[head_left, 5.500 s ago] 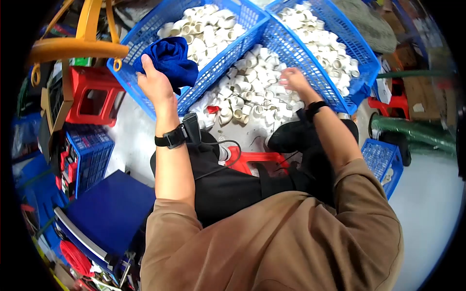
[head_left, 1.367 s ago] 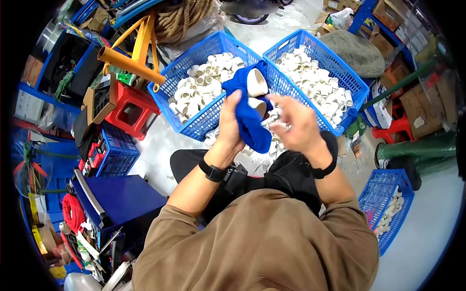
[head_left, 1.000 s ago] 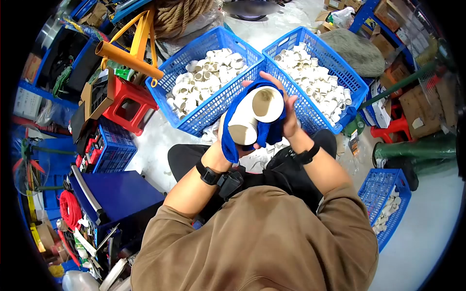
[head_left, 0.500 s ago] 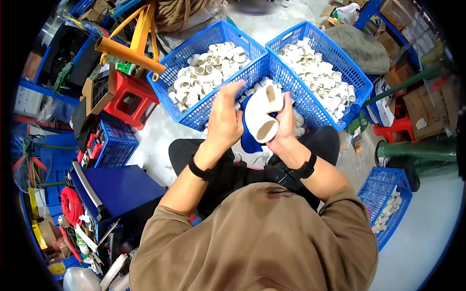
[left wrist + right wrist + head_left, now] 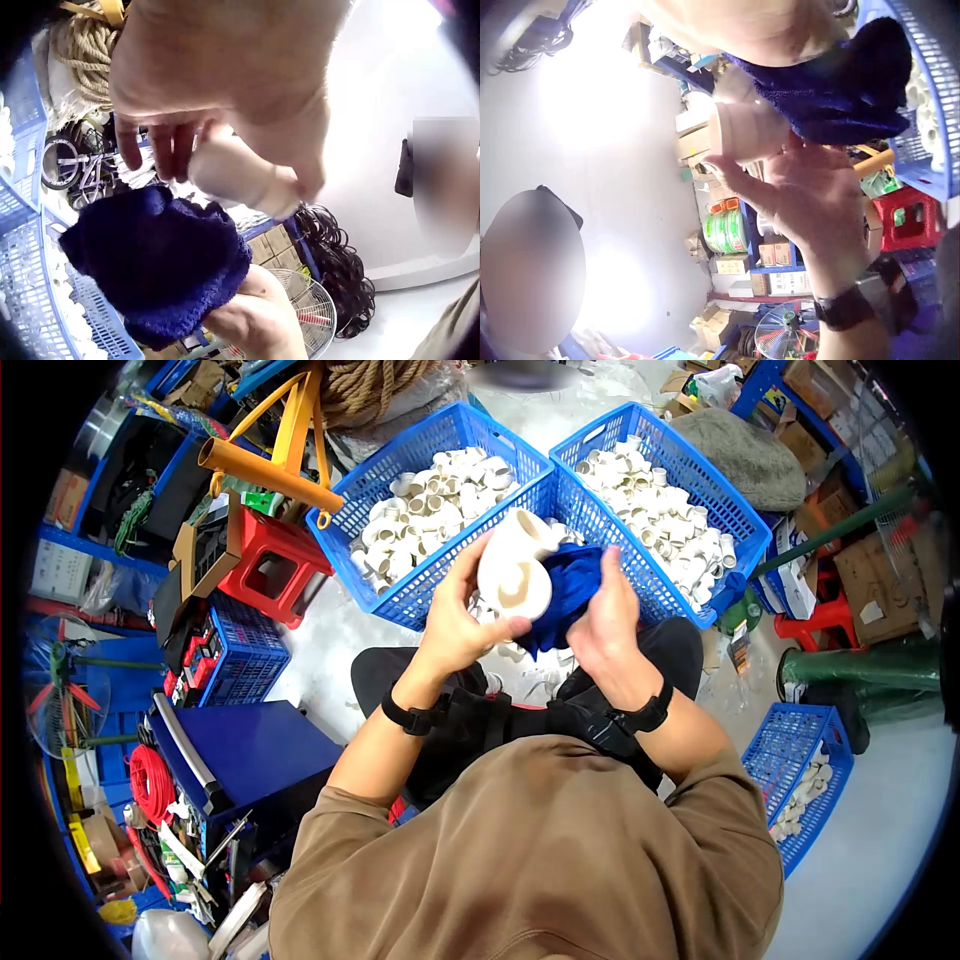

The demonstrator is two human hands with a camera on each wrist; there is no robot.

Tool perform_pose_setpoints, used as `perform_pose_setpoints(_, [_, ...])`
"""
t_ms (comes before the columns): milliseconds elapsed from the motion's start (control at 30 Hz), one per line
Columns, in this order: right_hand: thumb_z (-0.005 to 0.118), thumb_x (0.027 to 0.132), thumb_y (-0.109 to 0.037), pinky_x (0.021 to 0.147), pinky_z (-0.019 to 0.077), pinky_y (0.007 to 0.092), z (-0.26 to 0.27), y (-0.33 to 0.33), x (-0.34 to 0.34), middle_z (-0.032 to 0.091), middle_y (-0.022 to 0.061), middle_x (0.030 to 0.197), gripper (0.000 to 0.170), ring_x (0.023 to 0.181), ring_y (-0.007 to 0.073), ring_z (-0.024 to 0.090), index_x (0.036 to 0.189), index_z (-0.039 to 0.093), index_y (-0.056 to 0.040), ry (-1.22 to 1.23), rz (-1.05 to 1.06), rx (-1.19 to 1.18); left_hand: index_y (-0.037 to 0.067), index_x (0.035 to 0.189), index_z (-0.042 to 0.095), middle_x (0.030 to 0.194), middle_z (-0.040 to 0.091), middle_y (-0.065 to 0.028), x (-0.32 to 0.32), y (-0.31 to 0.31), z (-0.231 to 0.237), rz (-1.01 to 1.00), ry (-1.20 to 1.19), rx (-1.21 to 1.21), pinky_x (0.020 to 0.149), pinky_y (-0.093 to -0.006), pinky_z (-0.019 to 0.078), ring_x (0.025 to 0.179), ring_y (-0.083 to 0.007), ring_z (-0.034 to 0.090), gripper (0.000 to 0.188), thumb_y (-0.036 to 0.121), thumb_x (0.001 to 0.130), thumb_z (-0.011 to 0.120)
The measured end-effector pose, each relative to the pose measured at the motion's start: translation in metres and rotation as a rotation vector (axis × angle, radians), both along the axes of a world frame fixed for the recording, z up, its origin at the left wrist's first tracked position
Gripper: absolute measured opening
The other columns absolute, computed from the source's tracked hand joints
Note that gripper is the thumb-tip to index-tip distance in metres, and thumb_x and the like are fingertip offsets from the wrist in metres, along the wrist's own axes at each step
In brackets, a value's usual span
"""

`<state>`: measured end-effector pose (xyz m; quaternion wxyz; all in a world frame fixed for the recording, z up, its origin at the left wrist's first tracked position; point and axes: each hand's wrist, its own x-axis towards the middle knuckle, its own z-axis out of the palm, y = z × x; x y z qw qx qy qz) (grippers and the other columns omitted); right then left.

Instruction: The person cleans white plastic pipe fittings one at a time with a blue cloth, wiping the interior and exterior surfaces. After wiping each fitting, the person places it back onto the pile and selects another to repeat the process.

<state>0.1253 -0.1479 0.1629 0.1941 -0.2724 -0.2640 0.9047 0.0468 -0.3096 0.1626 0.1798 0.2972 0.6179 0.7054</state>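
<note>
The left hand (image 5: 457,622) grips a white elbow-shaped pipe fitting (image 5: 510,565), thumb on its near side, both round openings facing up toward the head camera. Just right of it, the right hand (image 5: 608,615) holds a bunched dark blue cloth (image 5: 570,592), which touches or nearly touches the fitting. In the left wrist view the fitting (image 5: 232,174) is blurred beneath the left hand (image 5: 225,67), above the cloth (image 5: 161,262). The right wrist view shows the left thumb at the rim of the fitting (image 5: 742,131), and the cloth (image 5: 840,86) hanging from the right hand (image 5: 742,26).
Two blue crates (image 5: 350,582) (image 5: 757,550) full of white fittings stand ahead, with more fittings on the floor between them. A red stool (image 5: 272,565) and an orange metal frame (image 5: 265,475) are at the left. Another blue crate (image 5: 835,780) is at the right.
The fitting has passed from the right hand to the left and moved left. The cloth, earlier behind and under the fitting, is now bunched at the right hand.
</note>
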Motion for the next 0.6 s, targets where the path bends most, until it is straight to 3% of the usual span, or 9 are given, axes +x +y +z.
perform_pose_setpoints(100, [0.039, 0.107, -0.021, 0.105, 0.0461, 0.0415, 0.002, 0.011, 0.004, 0.055, 0.0143, 0.132, 0.032, 0.119, 0.0232, 0.057, 0.13, 0.047, -0.0004, 0.319, -0.209, 0.214, -0.004, 0.146, 0.037, 0.132, 0.056, -0.012, -0.004, 0.0, -0.001, 0.038, -0.316, 0.042, 0.104, -0.0336, 0.0442, 0.121, -0.0197, 0.055, 0.087, 0.015, 0.075, 0.084])
perform_pose_setpoints(133, [0.04, 0.1, -0.009, 0.109, 0.0412, 0.0425, 0.02, 0.005, 0.007, 0.051, 0.0177, 0.138, 0.033, 0.125, 0.027, 0.052, 0.131, 0.046, 0.0023, 0.473, -0.225, 0.361, -0.004, 0.146, 0.037, 0.132, 0.056, -0.012, -0.004, 0.0, -0.001, 0.038, -0.316, 0.044, 0.104, -0.0336, 0.0442, 0.121, -0.0197, 0.055, 0.087, 0.015, 0.075, 0.084])
perform_pose_setpoints(233, [0.07, 0.076, -0.01, 0.117, 0.0292, 0.0483, 0.027, 0.02, 0.006, 0.042, 0.0216, 0.147, 0.07, 0.138, 0.0359, 0.039, 0.139, 0.041, 0.0016, 0.649, -0.089, 1.304, -0.002, 0.148, 0.036, 0.138, 0.05, -0.0119, 0.0, -0.001, 0.006, -0.185, -0.221, 0.076, 0.105, -0.0336, 0.0428, 0.124, -0.0192, 0.051, 0.095, 0.022, 0.072, 0.087])
perform_pose_setpoints(267, [0.079, 0.066, -0.012, 0.118, 0.0263, 0.0505, 0.034, 0.04, 0.006, 0.039, 0.0219, 0.151, 0.082, 0.143, 0.0412, 0.032, 0.141, 0.046, -0.0048, 0.694, 0.114, 1.63, -0.001, 0.147, 0.037, 0.137, 0.05, -0.0112, -0.001, -0.003, 0.01, -0.218, -0.116, 0.055, 0.106, -0.0335, 0.0421, 0.125, -0.0193, 0.051, 0.097, 0.023, 0.068, 0.089])
perform_pose_setpoints(300, [0.083, 0.064, -0.017, 0.117, 0.0263, 0.0517, 0.052, 0.044, 0.013, 0.038, 0.0209, 0.152, 0.078, 0.144, 0.0461, 0.031, 0.137, 0.055, -0.0123, 0.542, 0.227, 1.956, 0.001, 0.147, 0.038, 0.136, 0.05, -0.0104, -0.004, -0.004, 0.015, -0.25, -0.007, 0.035, 0.107, -0.0333, 0.0413, 0.126, -0.0194, 0.051, 0.1, 0.024, 0.065, 0.09])
perform_pose_setpoints(400, [0.089, 0.063, -0.027, 0.115, 0.0307, 0.0505, 0.054, 0.054, 0.011, 0.038, 0.0193, 0.152, 0.073, 0.141, 0.0465, 0.035, 0.131, 0.063, -0.0163, 0.547, 0.321, 2.004, 0.002, 0.144, 0.044, 0.126, 0.051, -0.0096, -0.01, -0.011, 0.033, -0.283, 0.23, -0.125, 0.104, -0.0335, 0.0422, 0.122, -0.0205, 0.052, 0.099, 0.023, 0.058, 0.089])
perform_pose_setpoints(500, [0.087, 0.069, -0.041, 0.111, 0.0367, 0.0476, 0.044, 0.056, 0.01, 0.044, 0.0198, 0.148, 0.071, 0.136, 0.0427, 0.044, 0.129, 0.063, -0.0131, 0.614, 0.514, 1.762, 0.002, 0.142, 0.047, 0.118, 0.049, -0.0118, -0.003, -0.01, 0.048, -0.279, 0.356, -0.215, 0.099, -0.0342, 0.0438, 0.116, -0.0232, 0.053, 0.099, 0.024, 0.055, 0.089])
perform_pose_setpoints(567, [0.08, 0.079, -0.049, 0.106, 0.0414, 0.0437, 0.026, 0.052, 0.009, 0.052, 0.0189, 0.139, 0.065, 0.128, 0.0377, 0.052, 0.127, 0.063, -0.0095, 0.461, 0.412, 1.445, 0.002, 0.142, 0.047, 0.119, 0.05, -0.0141, 0.003, -0.007, 0.055, -0.186, 0.61, -0.316, 0.095, -0.0356, 0.0463, 0.114, -0.0268, 0.055, 0.1, 0.024, 0.054, 0.09])
perform_pose_setpoints(600, [0.074, 0.085, -0.051, 0.104, 0.0427, 0.0399, 0.019, 0.045, 0.009, 0.058, 0.0163, 0.129, 0.062, 0.122, 0.0298, 0.056, 0.126, 0.061, -0.006, 0.425, 0.327, 1.303, 0.002, 0.141, 0.047, 0.118, 0.05, -0.0165, 0.008, -0.003, 0.057, -0.165, 0.65, -0.295, 0.09, -0.0375, 0.0498, 0.106, -0.0314, 0.057, 0.101, 0.023, 0.051, 0.09])
